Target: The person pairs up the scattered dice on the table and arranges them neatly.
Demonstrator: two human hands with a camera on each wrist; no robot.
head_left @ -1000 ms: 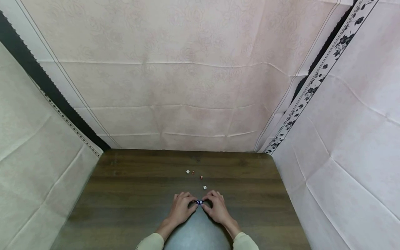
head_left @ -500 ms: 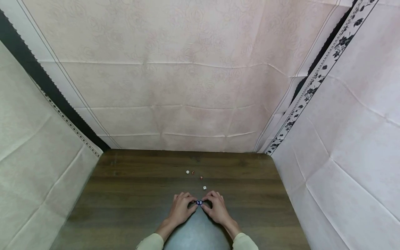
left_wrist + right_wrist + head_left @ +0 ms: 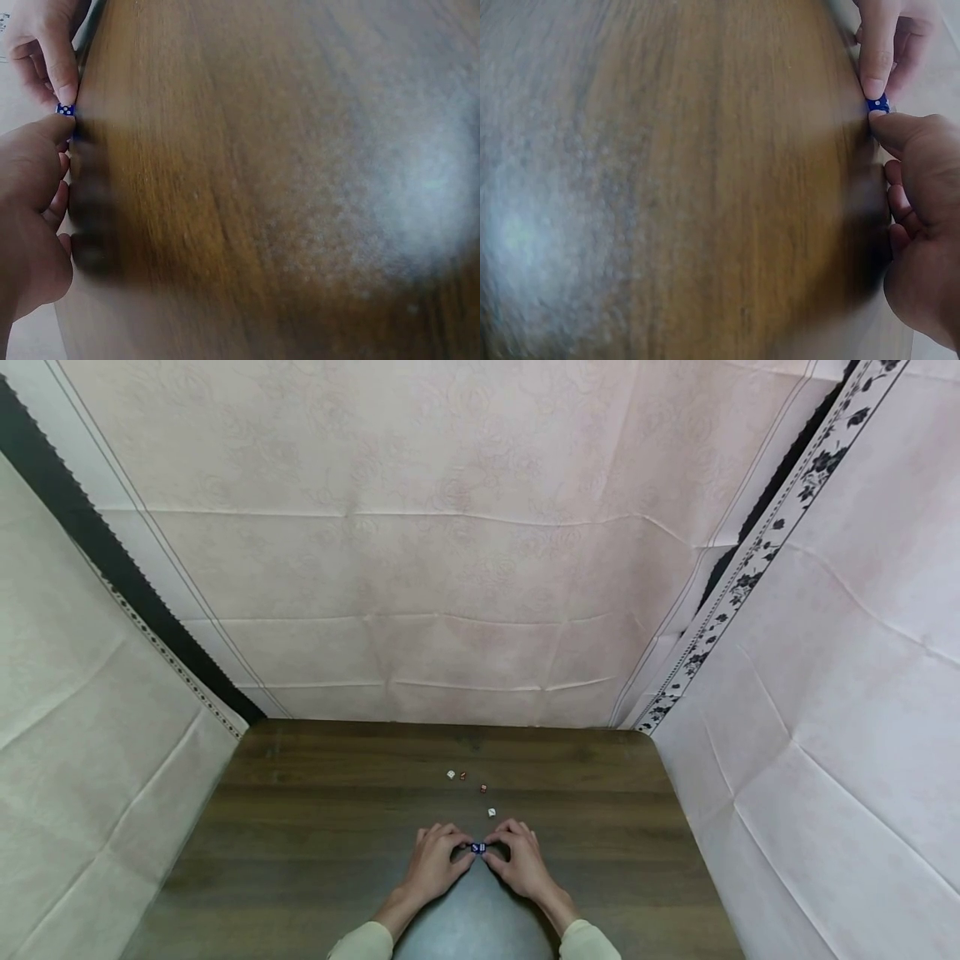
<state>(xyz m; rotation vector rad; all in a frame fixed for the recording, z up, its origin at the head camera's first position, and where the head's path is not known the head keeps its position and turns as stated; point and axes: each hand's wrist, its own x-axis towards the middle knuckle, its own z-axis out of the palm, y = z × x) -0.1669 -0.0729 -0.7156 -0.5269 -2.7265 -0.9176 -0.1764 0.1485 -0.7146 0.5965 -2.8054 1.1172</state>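
Two hands meet at the near edge of the table [image 3: 315, 827], right at six o'clock from where I watch: my left hand [image 3: 437, 862] and right hand [image 3: 521, 860] both pinch the small blue dice [image 3: 478, 847] between thumb and fingertips, the other fingers curled under. Both wrist views show the blue, white-spotted cube squeezed between a thumb and a fingertip just at the table's edge. The tabletop is dark brown wood grain with a pale glare patch. Past the hands, toward twelve o'clock, a white die [image 3: 491, 812] lies near, then a red die [image 3: 483, 789], then a second red die [image 3: 462, 776] just beside another white die [image 3: 451, 774]. Beyond the far edge hangs a creased pinkish cloth [image 3: 450, 543], with pale cloth walls at nine and three o'clock.
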